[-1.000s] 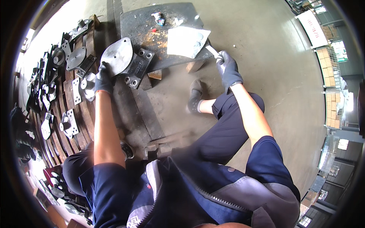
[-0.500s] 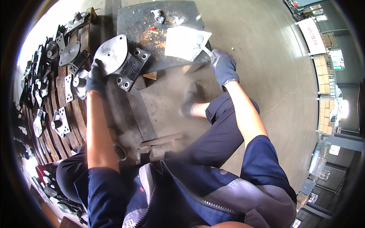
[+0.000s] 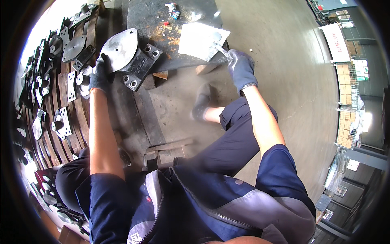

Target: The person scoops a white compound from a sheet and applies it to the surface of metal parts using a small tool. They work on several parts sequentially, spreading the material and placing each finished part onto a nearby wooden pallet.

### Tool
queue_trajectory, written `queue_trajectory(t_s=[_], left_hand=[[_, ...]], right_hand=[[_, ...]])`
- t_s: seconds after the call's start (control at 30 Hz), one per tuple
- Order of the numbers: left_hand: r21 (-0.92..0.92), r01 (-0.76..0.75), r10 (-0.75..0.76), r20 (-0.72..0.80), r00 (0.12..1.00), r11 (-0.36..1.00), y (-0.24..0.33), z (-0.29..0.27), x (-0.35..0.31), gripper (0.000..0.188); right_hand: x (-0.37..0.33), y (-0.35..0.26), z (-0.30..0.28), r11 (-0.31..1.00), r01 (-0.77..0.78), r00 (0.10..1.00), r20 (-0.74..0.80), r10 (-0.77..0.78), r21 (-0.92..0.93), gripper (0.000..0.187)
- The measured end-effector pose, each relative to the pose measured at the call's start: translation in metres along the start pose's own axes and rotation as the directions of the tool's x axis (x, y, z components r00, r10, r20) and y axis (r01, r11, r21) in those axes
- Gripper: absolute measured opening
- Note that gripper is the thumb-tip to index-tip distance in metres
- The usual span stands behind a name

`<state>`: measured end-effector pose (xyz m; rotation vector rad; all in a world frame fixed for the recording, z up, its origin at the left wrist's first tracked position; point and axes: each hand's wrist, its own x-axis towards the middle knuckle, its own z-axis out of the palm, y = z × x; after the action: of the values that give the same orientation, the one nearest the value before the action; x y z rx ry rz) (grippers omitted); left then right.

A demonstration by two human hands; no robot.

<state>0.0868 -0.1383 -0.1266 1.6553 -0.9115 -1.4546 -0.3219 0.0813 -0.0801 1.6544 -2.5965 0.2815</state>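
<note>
My gloved left hand [image 3: 100, 75] is closed on the near left edge of a metal part, thumb on top. The part has a flat, bright, rounded plate [image 3: 118, 51] with a small centre hole. A black cast bracket [image 3: 142, 67] with bolt holes at its corners sticks out from under it, beside the front left of a dark bench. My gloved right hand [image 3: 241, 69] pinches the pale handle of a slim tool [image 3: 220, 49], whose kind I cannot make out. Its far end reaches over a white sheet [image 3: 195, 42] on the bench's right corner.
On the left, a wooden pallet [image 3: 61, 89] carries several similar metal parts. The worn black bench top [image 3: 140, 24] holds a crumpled wrapper [image 3: 173, 10] and a small red bit [image 3: 166, 23]. Wooden blocks [image 3: 205, 69] show under its front edge. Wire cages with cartons [image 3: 344, 81] stand far right.
The view has shifted slightly, so the bench and the metal part sit a little higher in the picture. Both hands keep their grips, and the tool's end stays over the white sheet.
</note>
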Motion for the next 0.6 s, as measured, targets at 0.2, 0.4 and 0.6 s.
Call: queue_trajectory(t_s=[0.2,0.4,0.6], left_hand=[[-0.007,0.064,-0.064,0.008,0.998,0.998,-0.004,-0.007,0.005,0.052],[0.034,0.009,-0.008,-0.015,1.000,0.999,0.002,-0.002,0.000,0.054],[0.058,0.017,-0.019,0.029,0.999,0.998,0.000,0.001,0.000,0.054]], right_hand=[[-0.002,-0.005,-0.002,0.995,0.104,0.993,-0.052,-0.104,-0.005,0.012],[-0.001,-0.012,-0.004,1.000,0.023,0.999,0.025,-0.023,-0.019,0.011],[0.006,-0.013,0.000,0.992,0.022,0.996,0.090,-0.011,-0.122,0.023]])
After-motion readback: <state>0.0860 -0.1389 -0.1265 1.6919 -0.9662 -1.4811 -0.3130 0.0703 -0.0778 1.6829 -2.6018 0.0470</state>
